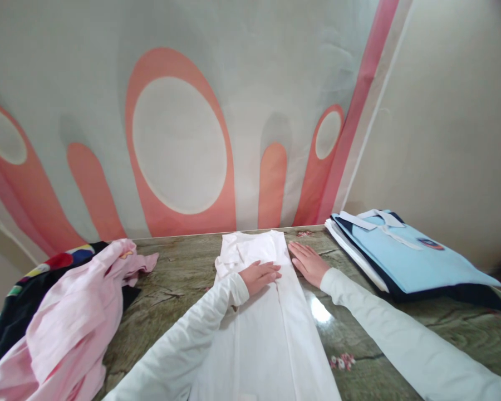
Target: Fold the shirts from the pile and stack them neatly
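The white garment (261, 345) lies on the counter (175, 278) between the two piles of clothes, its long axis running from the near edge straight away toward the wall. It is folded into a long strip, mostly smooth, with lengthwise creases and a rumpled far end bulging at the left. The left hand (260, 277) rests flat on it, fingers extended, pointing right. The right hand (309, 263) lies flat just beside its right edge, fingers straight and close together.
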### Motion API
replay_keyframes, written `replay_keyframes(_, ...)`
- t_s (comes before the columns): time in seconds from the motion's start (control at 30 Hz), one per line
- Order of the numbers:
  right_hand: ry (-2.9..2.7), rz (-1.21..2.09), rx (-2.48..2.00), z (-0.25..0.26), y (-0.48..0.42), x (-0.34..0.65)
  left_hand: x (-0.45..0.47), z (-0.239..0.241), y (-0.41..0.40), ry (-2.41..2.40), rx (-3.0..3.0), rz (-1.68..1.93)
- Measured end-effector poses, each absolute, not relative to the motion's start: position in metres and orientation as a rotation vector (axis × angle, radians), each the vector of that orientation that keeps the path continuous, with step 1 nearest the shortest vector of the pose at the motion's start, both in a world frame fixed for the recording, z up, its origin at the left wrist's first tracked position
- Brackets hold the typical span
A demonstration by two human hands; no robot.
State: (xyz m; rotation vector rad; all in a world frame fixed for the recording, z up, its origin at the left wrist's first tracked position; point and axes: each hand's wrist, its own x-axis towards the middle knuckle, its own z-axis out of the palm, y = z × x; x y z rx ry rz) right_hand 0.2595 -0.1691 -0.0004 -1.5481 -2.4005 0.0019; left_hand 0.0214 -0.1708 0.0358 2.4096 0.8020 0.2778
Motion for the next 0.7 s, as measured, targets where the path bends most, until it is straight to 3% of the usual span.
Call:
replay_keyframes(0.17, -2.575, 0.056, -1.325, 0.006, -0.206, 0.244, 0.020, 0.028, -0.166, 0.805, 2.529, 0.262)
replay_keyframes(0.43, -2.452, 0.014, -1.568, 0.008, -0.206, 0.251, 0.024, 0.019, -0.166, 0.875, 2.793, 0.285)
replay_keyframes(0.7, -2.533, 0.123, -1.342, 0.008, -0.210, 0.236, 0.029, 0.047, -0.175, 0.622, 3.158, 0.297)
